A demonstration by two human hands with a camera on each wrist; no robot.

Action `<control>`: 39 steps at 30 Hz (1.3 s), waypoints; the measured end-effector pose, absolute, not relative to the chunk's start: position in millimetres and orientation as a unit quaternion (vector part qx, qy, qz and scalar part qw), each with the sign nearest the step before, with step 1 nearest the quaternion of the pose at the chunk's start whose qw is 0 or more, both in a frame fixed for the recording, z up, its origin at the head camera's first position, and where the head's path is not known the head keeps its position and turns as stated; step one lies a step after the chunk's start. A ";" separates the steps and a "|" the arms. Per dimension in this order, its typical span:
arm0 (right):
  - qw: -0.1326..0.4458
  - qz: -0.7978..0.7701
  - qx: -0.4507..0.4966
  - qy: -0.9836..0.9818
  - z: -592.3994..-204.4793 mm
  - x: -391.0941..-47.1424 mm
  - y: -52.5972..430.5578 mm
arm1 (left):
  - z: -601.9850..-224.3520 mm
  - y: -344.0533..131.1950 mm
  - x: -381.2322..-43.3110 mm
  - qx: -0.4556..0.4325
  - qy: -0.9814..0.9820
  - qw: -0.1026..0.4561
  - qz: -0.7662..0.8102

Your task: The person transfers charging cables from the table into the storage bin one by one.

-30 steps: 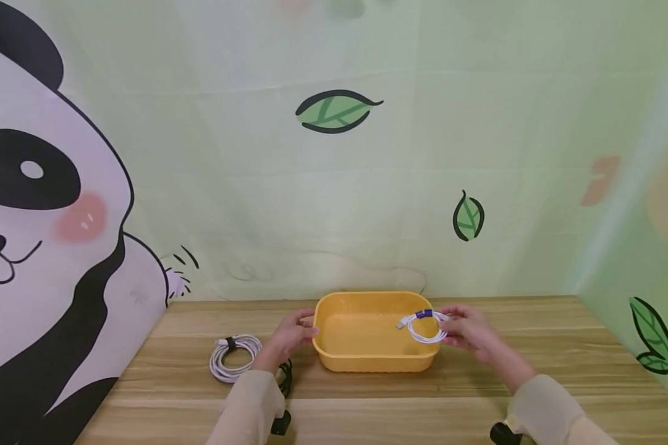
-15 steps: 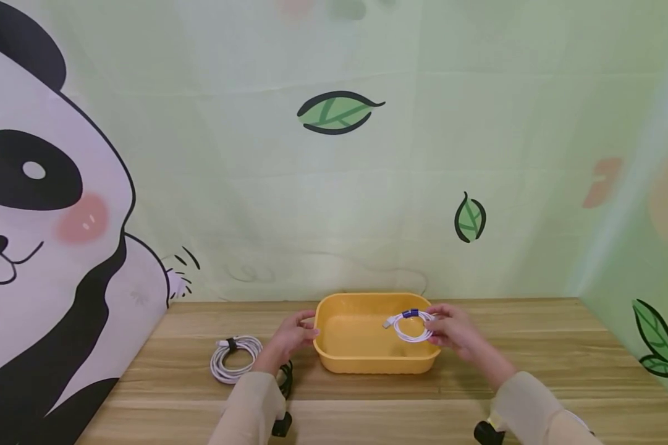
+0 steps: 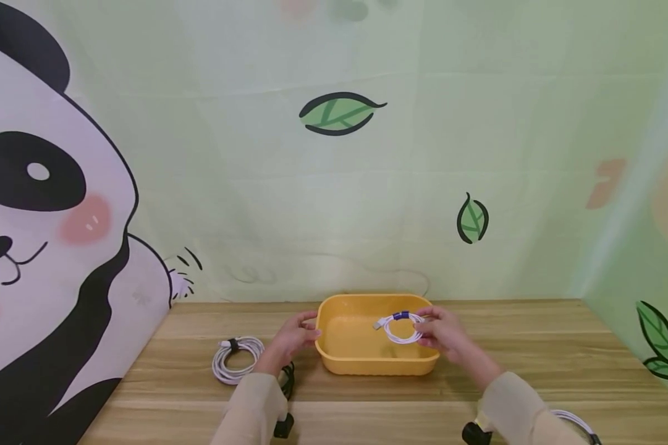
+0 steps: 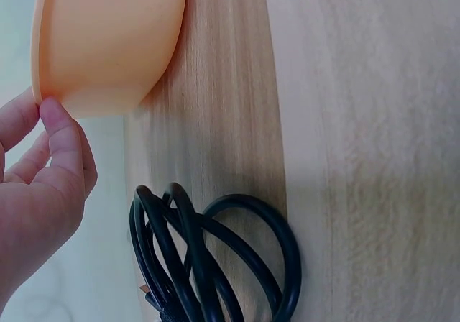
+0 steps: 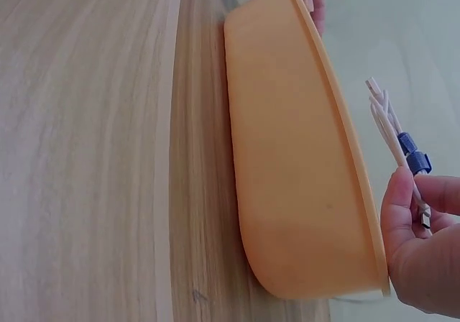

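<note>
A yellow rectangular basin (image 3: 375,367) stands at the back of the wooden table. My left hand (image 3: 290,339) pinches its left rim between thumb and fingers, as the left wrist view shows up close at the rim (image 4: 44,42). Over the basin's right part, my right hand (image 3: 443,334) pinches a small coiled white USB cable (image 3: 392,335) fastened with a blue strap (image 5: 417,160). The cable's plug (image 3: 379,323) points left. In the right wrist view the coil is above the rim, beside the basin's wall (image 5: 302,149).
Left of the basin lies a coiled grey-white cable (image 3: 222,364) with a black tie. A black cable (image 4: 237,243) lies near my left wrist, partly hidden by it in the head view. Another white cable (image 3: 575,420) shows beside my right sleeve. A panda-printed backdrop (image 3: 245,154) rises behind the table.
My right hand has moved left with the white USB cable, from the basin's right rim further over its inside. The left hand stays at the left rim. More of the front-right cable shows.
</note>
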State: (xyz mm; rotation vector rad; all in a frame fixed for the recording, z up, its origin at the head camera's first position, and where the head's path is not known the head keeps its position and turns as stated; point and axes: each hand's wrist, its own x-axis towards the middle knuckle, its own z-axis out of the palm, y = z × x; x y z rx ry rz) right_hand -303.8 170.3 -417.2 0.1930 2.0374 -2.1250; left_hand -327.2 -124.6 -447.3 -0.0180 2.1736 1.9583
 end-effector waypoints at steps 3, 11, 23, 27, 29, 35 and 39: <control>0.096 -0.714 0.069 0.690 -418.7 -305.1 166.8 | -447.7 -123.9 -327.5 -0.005 0.737 0.106 0.667; 0.097 -0.705 0.082 0.697 -420.3 -308.7 155.9 | -447.4 -123.6 -328.1 -0.012 0.739 0.104 0.666; 0.100 -0.698 0.096 0.703 -426.7 -316.8 139.9 | -445.9 -124.0 -327.4 -0.014 0.741 0.109 0.663; 0.102 -0.701 0.096 0.699 -430.2 -318.9 133.7 | -446.7 -124.3 -327.2 -0.015 0.740 0.112 0.663; 0.099 -0.699 0.099 0.701 -431.6 -319.8 130.7 | -446.9 -124.5 -327.6 -0.014 0.740 0.111 0.663; 0.096 -0.695 0.104 0.705 -433.7 -320.9 122.8 | -446.8 -124.5 -328.0 -0.020 0.741 0.108 0.662; 0.099 -0.698 0.109 0.701 -434.6 -322.5 117.9 | -446.1 -124.4 -327.2 -0.019 0.742 0.106 0.661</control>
